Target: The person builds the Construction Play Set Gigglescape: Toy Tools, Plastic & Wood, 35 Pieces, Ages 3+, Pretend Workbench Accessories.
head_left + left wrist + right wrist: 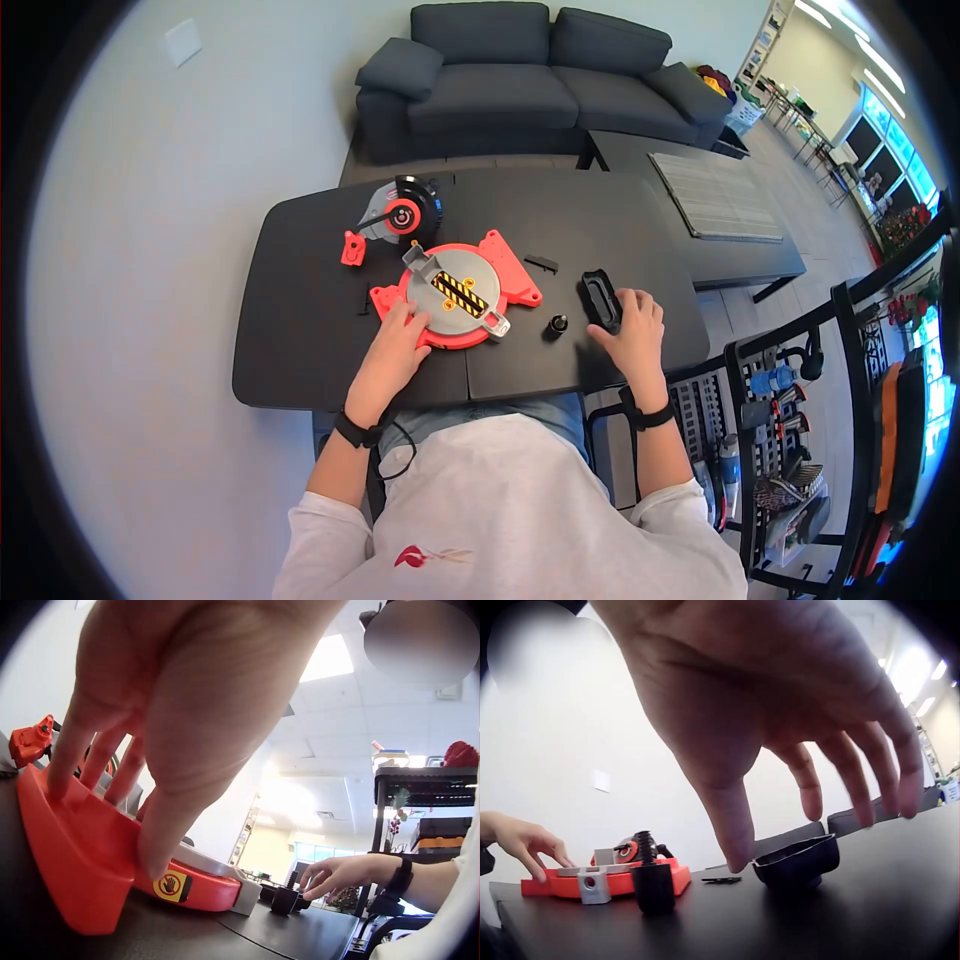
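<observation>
A red base with a grey round turntable (478, 277) lies on the black table. My left hand (393, 352) rests on its near left part; in the left wrist view the fingertips (60, 784) touch the red plastic (71, 847). My right hand (637, 338) hovers with spread fingers at a black hollow part (601, 300); in the right wrist view the thumb is close to the rim of that part (799, 862), and whether they touch I cannot tell. A black threaded knob (556, 326) stands between the hands, also visible in the right wrist view (654, 885).
Behind the base stands a grey and black saw head (405, 215) with a red handle piece. A small black strip (541, 263) lies right of the base. Beyond the table (330, 225) are a grey sofa (480, 90), a low side table (715, 262) and, at right, a black rack (735, 385).
</observation>
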A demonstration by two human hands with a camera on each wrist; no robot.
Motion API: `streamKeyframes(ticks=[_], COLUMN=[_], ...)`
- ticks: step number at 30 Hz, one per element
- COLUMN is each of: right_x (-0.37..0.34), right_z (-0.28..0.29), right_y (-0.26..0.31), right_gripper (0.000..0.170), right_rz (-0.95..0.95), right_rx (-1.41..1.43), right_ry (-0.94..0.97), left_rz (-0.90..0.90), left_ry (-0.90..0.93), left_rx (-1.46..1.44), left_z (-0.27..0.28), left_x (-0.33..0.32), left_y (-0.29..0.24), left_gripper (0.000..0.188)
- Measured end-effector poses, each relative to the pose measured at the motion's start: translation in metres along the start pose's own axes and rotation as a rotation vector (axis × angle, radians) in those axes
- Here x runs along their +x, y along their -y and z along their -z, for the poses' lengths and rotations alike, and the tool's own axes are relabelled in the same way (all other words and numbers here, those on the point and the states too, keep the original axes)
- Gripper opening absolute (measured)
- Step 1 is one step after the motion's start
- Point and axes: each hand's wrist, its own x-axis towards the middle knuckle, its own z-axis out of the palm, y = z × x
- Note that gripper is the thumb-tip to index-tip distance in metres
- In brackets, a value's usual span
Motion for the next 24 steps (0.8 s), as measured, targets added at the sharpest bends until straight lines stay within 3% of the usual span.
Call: streamKeyframes(ticks=[4,11,15,18,24], right_x=[-0.003,0.004,0.006,0.004,-0.001], right_z=[-0.003,-0.055,-0.051,-0.038,-0.03], right_y=[0.021,0.043,0.056,0.066,0.071], right_gripper=[0.074,0.049,0.04,0.042,0.049], right_rz=[0.146,0.127,0.201,0.208,0.267], right_rx=[0.161,0.19,0.323,0.629,0.575], right_ry=[0.216,0.29,0.326,0.393,0.298], left_rz=[-0.004,-0.013,-0.033,-0.038,-0.034], left_ry=[-0.013,0.004,-0.007,0.005,0.039], left_rx=[0.045,0.16,0.176,0.198,0.204], left_z=[-0.007,-0.028,-0.033,-0.031,-0.028], left_x=[-0.005,-0.018,-0.016,-0.014,-0.015], left_y=[-0.003,-0.003,0.005,0.004,0.002], left_gripper=[0.06,0.092,0.093,0.093,0.092])
